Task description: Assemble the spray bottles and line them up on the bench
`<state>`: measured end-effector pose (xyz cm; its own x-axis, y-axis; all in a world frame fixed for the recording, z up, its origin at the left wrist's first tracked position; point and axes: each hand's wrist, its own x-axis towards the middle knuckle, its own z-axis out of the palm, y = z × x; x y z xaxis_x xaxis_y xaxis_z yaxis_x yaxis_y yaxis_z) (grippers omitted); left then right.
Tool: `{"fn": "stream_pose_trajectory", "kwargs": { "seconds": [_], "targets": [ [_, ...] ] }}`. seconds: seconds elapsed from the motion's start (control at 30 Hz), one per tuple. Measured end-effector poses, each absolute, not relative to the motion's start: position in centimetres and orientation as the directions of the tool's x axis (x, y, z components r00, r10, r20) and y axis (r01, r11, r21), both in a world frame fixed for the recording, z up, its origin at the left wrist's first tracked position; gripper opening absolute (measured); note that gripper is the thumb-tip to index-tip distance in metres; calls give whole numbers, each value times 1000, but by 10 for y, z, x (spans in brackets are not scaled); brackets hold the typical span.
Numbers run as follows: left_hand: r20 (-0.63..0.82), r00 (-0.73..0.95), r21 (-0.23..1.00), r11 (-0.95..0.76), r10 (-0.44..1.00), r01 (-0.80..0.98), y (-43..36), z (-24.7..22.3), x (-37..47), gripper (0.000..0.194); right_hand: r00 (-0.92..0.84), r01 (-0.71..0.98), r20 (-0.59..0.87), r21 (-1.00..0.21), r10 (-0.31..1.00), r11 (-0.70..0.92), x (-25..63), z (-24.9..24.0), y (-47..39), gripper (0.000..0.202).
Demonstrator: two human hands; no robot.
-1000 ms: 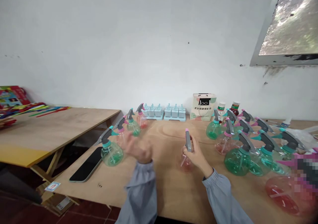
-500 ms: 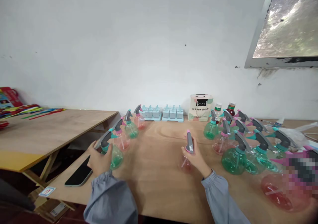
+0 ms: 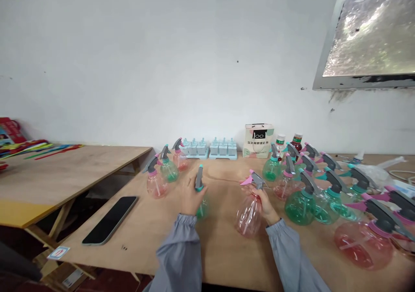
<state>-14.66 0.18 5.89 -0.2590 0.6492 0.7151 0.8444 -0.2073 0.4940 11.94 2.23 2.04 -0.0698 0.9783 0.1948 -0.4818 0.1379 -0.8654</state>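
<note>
My left hand (image 3: pixel 190 198) is wrapped round the neck of a green spray bottle (image 3: pixel 202 209), near the middle of the table; its grey trigger head rises above my fingers. To the right, my right hand (image 3: pixel 265 204) grips a pink spray bottle (image 3: pixel 247 217) just under its head, with the pink nozzle pointing left and the clear round body showing. Beyond my left hand stand another pink spray bottle (image 3: pixel 157 185), a green spray bottle (image 3: pixel 169 170) and a farther pink one (image 3: pixel 180 160).
Several green and pink spray bottles (image 3: pixel 300 208) crowd the table's right side. A black phone (image 3: pixel 110 221) lies at the left. Light-blue popsicle molds (image 3: pixel 223 149), a paper bag (image 3: pixel 258 141) and two capped bottles line the wall. A second table (image 3: pixel 81 171) adjoins on the left.
My left hand has carried the green spray bottle from the left row to the middle. In my right hand the pink spray bottle has turned so its nozzle points left.
</note>
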Motion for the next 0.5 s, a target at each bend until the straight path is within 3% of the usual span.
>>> {"fn": "stream_pose_trajectory", "kwargs": {
  "seconds": [0.07,0.17,0.33,0.5],
  "targets": [
    [703,-215,448,-188,678,874,12,64,-138,50,-115,-505,171,-858,979,91,120,20,22,42],
    [703,-238,475,-194,670,858,23,58,-132,48,-143,-548,169,-834,975,64,119,18,23,37],
    [730,-280,650,-508,623,566,35,30,-132,44,-158,-632,211,-772,965,65,119,18,21,27],
    [641,-283,759,-534,713,372,33,19,-131,34,-214,-648,221,-761,952,31,118,22,19,22]
  ]
}}
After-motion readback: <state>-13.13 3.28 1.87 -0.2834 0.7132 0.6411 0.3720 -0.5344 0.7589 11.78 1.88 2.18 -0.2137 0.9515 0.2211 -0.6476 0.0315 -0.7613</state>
